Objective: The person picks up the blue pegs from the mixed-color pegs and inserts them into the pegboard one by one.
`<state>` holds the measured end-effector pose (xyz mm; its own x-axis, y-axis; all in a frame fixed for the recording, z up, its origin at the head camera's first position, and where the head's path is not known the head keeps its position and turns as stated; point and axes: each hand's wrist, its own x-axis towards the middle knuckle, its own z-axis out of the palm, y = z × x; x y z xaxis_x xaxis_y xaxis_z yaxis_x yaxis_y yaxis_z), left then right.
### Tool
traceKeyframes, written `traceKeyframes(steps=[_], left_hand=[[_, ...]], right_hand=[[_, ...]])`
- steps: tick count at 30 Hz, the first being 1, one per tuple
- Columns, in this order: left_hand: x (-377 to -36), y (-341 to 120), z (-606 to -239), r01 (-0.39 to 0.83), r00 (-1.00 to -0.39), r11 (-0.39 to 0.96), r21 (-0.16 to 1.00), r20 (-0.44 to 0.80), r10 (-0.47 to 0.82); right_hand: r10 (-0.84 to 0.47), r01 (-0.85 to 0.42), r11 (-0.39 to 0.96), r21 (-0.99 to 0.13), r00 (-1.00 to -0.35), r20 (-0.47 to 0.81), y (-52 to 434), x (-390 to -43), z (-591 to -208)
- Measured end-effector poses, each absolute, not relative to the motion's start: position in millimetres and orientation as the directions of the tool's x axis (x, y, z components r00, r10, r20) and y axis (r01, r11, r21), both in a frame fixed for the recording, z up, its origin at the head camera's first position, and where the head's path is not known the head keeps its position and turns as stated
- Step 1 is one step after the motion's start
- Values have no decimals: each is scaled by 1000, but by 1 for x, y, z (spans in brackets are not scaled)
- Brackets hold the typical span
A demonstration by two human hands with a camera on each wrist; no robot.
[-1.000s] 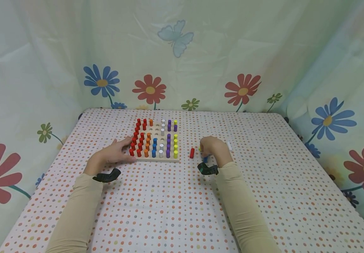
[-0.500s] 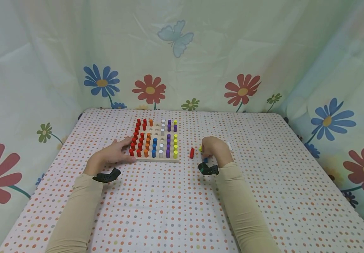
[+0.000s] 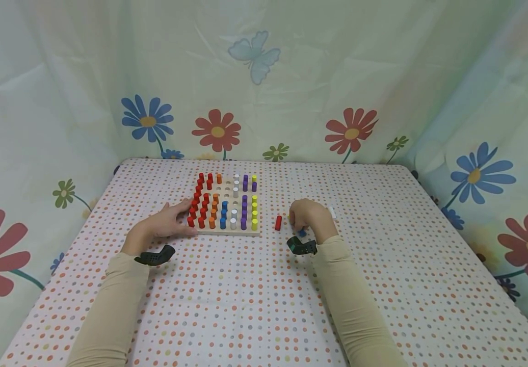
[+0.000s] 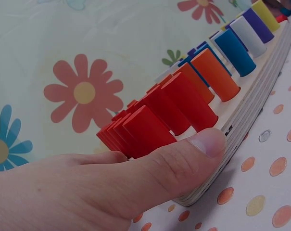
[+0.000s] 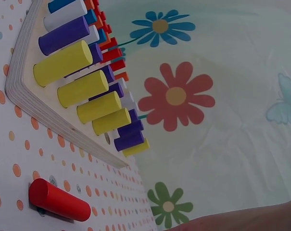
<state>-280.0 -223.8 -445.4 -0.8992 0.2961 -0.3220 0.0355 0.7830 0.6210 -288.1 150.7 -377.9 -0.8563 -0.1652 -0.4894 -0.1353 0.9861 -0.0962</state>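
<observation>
Head view: left hand [image 3: 168,223] flat against peg board [image 3: 227,230] on desk [image 3: 245,285], steadying it; right hand [image 3: 309,218] curled over loose pegs beside red peg [image 3: 278,222], grip unclear.
Left wrist view: thumb [image 4: 203,147] pressing board edge.
Right wrist view: red peg lying loose, untouched.

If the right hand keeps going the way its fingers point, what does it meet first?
Probably the loose red peg standing on the tablecloth left of the right hand; beyond it, the peg board. Depth is hard to judge.
</observation>
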Motion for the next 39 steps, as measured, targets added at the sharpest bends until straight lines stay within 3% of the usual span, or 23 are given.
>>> traceKeyframes(steps=[7, 18, 27, 34, 39], left_hand=[[-280, -222, -446, 75, -903, 782, 619, -291, 317], [-279, -221, -445, 91, -903, 779, 620, -278, 327], [-279, -220, -444, 83, -902, 778, 623, -285, 325], [-280, -221, -445, 64, -902, 787, 613, -301, 308], [-280, -222, -444, 28, -902, 787, 617, -324, 286]], right_hand=[[-159, -107, 986, -132, -852, -498, 154, -290, -379], [-354, -254, 923, -289, -852, -386, 158, -295, -374], [-447, -312, 822, -476, -872, -201, 150, -300, -374], [-431, -355, 763, -540, -902, -17, 132, -297, -374], [-443, -442, 696, -567, -885, 146, 115, -293, -375]])
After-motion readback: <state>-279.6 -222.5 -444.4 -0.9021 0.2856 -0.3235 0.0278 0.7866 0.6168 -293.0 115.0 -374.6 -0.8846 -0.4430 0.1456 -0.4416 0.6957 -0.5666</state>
